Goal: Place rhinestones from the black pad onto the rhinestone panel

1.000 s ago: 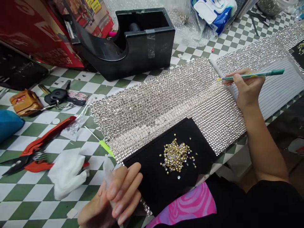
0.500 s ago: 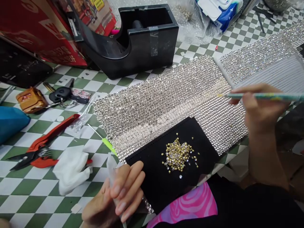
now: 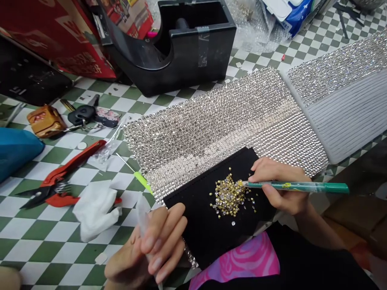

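Right hand [image 3: 288, 173] pinches green pen [image 3: 320, 187]: likely light, stiff; best held near tip. Left hand [image 3: 160, 241] closed round pale tube [image 3: 143, 213], maybe squishy. Tiny gems [image 3: 228, 197] likely slippery.

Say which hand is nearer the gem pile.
Right. The right hand is just right of the gem pile, its green pen tip at the pile's edge; the left hand is farther off, lower left in view.

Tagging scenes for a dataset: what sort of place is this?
Looks like a craft worktable, home or small workshop unclear: loose rhinestones on a black pad, a rhinestone-covered sheet, and red-handled cutters on the checkered tabletop.
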### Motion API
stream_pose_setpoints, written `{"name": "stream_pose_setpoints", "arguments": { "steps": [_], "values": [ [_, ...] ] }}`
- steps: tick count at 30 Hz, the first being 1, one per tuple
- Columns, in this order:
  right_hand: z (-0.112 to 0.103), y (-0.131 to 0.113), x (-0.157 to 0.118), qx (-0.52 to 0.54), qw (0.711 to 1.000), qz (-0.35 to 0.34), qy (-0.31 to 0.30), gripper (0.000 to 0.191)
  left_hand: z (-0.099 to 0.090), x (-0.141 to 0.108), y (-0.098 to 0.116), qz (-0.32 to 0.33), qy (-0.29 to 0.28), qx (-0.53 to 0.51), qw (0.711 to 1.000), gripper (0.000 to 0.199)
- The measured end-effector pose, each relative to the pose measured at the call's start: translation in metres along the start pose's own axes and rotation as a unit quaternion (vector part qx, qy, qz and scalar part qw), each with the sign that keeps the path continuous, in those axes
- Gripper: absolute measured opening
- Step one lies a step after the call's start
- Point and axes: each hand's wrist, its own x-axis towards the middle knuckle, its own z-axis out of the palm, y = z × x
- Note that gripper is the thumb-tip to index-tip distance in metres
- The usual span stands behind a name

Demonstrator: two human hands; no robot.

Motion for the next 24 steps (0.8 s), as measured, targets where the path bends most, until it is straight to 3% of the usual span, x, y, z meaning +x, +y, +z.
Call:
{"name": "stream_pose_setpoints", "arguments": {
  "steps": [4,8,13,16,22,24],
  "values": [
    [0.001,-0.003,0.004,-0.012,1.000,-0.023,-0.012,0.025,-0.013,-0.013,-0.002,0.018,0.010,-0.009,1.000,0.045],
    [0.002,-0.004,0.006,-0.034,0.998,-0.038,-0.023,0.027,-0.024,-0.027,-0.003,0.024,0.052,-0.008,0.998,0.025],
    [0.002,-0.004,0.007,-0.041,0.998,-0.046,-0.023,0.024,-0.023,-0.026,-0.003,0.023,0.046,0.006,0.999,0.024],
    [0.002,-0.004,0.007,-0.041,0.998,-0.042,-0.017,0.023,-0.020,-0.025,-0.003,0.030,0.070,0.026,0.997,0.023],
    [0.000,-0.002,-0.001,0.000,0.999,-0.011,0.031,0.029,-0.022,-0.026,-0.003,0.024,0.061,0.028,0.997,0.028],
    [-0.004,-0.002,-0.003,-0.001,0.997,0.009,0.077,0.030,-0.024,-0.028,-0.003,0.026,0.059,0.029,0.997,0.026]
  ]
}}
